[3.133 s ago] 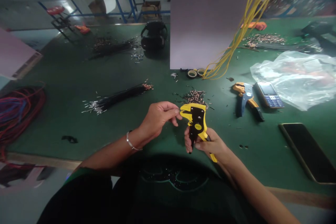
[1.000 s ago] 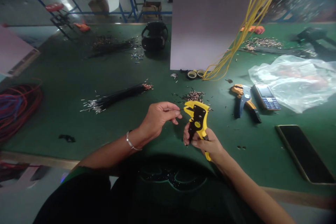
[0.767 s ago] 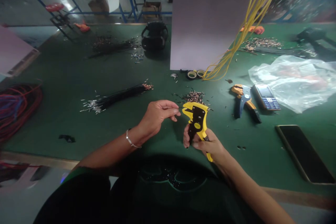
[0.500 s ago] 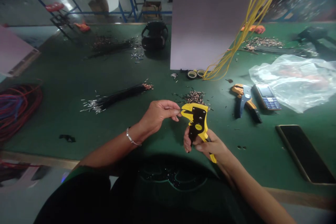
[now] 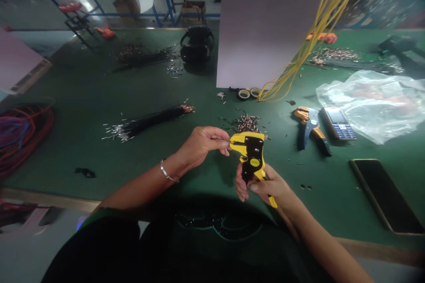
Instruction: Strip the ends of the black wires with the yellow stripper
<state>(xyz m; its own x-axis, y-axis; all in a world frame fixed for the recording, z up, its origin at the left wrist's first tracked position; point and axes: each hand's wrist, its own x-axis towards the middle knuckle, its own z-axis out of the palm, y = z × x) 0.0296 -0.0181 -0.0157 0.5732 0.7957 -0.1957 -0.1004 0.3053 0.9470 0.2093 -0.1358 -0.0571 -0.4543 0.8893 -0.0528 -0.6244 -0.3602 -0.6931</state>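
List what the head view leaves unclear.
Head view:
Ends of the thin dark wire: hidden by the left hand and the yellow-and-black pistol-shaped tool.
Lettering on the tool's round yellow badge: too small.
Coil of red and blue wire: cut off by left edge.
Anything inside the crumpled clear plastic bag: blurred.

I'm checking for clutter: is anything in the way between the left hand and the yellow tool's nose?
Nothing visible: the left hand is at the yellow tool's nose. The pile of small pieces lies beyond the tool, not between them.
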